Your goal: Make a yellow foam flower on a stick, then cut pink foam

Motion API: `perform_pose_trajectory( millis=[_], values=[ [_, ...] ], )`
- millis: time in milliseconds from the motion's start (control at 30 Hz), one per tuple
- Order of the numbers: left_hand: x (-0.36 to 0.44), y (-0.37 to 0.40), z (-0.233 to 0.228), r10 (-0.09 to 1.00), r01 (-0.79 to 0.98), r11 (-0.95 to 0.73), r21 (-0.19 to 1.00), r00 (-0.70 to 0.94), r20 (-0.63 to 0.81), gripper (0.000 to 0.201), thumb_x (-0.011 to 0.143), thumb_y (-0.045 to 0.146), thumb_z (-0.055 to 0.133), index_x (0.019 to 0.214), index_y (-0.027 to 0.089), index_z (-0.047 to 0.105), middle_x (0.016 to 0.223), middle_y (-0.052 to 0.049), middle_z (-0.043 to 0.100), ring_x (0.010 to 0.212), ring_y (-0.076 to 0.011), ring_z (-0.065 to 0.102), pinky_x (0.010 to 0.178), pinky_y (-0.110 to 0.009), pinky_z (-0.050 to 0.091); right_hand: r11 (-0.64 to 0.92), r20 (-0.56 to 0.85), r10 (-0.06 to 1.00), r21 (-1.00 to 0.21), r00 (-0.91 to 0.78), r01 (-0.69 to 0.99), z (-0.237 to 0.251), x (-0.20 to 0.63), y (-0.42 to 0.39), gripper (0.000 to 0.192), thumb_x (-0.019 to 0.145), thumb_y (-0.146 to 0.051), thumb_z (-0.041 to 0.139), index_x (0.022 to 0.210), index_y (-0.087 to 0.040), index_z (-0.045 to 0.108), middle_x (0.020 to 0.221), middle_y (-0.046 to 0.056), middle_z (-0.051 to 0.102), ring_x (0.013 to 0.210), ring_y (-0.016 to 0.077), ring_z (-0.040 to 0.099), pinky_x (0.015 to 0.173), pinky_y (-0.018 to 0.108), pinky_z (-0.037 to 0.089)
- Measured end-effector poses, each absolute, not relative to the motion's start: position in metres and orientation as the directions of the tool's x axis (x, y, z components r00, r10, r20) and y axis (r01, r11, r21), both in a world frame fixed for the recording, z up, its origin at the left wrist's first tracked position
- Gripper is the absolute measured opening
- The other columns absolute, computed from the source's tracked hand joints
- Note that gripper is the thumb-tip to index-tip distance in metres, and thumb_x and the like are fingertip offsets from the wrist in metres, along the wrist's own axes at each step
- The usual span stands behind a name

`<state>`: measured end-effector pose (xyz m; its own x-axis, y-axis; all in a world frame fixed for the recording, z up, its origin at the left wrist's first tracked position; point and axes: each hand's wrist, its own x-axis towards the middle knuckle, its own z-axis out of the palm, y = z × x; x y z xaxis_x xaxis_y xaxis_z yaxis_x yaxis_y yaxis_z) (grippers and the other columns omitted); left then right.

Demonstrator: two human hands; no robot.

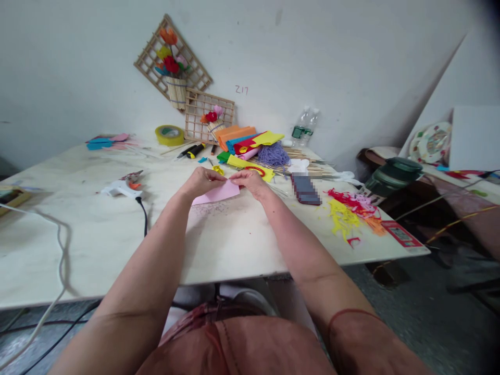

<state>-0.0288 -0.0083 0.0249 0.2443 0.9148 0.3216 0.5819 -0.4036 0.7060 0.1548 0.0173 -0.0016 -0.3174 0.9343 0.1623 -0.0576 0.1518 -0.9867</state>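
Note:
A pink sheet, of paper or felt, is held between my two hands just over the table. My left hand pinches its far edge with thumb and fingers. Close beside it, my right hand pinches the same edge, the fingertips of both hands nearly meeting. Red-handled scissors lie right behind my right hand, partly over a yellow strip. A small yellow piece rests behind my left hand. Dark specks dot the tabletop below the sheet.
A white glue gun with a black cord lies left. Behind are folded coloured sheets, purple strands, yellow tape and two bottles. A phone, coloured scraps and a green-lidded container are right.

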Motion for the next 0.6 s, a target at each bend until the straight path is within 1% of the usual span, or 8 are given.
perform_pose_trajectory(
  millis=[167, 467, 600],
  values=[
    [-0.0278, -0.0093, 0.0253, 0.919, 0.598, -0.395, 0.698, 0.243, 0.311, 0.024, 0.063, 0.031, 0.064, 0.080, 0.017, 0.073, 0.079, -0.004, 0.071, 0.074, -0.0179, 0.062, 0.068, -0.026, 0.047, 0.124, 0.133, 0.940, -0.991, -0.314, -0.047, -0.0029, 0.1547, 0.0180, 0.014, 0.060, -0.012, 0.066, 0.073, -0.012, 0.069, 0.062, -0.001, 0.061, 0.056, 0.0078, 0.054, 0.061, 0.023, 0.045],
    [-0.0293, -0.0088, 0.0250, 0.905, 0.625, -0.426, 0.654, 0.305, 0.298, 0.025, 0.065, 0.029, 0.060, 0.084, 0.020, 0.073, 0.080, -0.002, 0.071, 0.074, -0.0164, 0.060, 0.065, -0.024, 0.045, 0.122, 0.132, 0.933, -0.991, -0.335, -0.052, -0.0047, 0.1571, 0.0204, 0.014, 0.058, -0.014, 0.065, 0.072, -0.011, 0.068, 0.058, -0.002, 0.060, 0.053, 0.0075, 0.053, 0.056, 0.021, 0.044],
    [-0.0325, -0.0076, 0.0239, 0.909, 0.608, -0.408, 0.681, 0.336, 0.245, 0.028, 0.066, 0.033, 0.060, 0.086, 0.019, 0.072, 0.078, -0.002, 0.069, 0.069, -0.0147, 0.057, 0.059, -0.023, 0.042, 0.140, 0.138, 0.932, -0.990, -0.335, -0.020, -0.0045, 0.1576, 0.0192, 0.014, 0.058, -0.014, 0.065, 0.071, -0.012, 0.068, 0.059, -0.001, 0.061, 0.054, 0.0074, 0.054, 0.059, 0.021, 0.045]
  ],
)
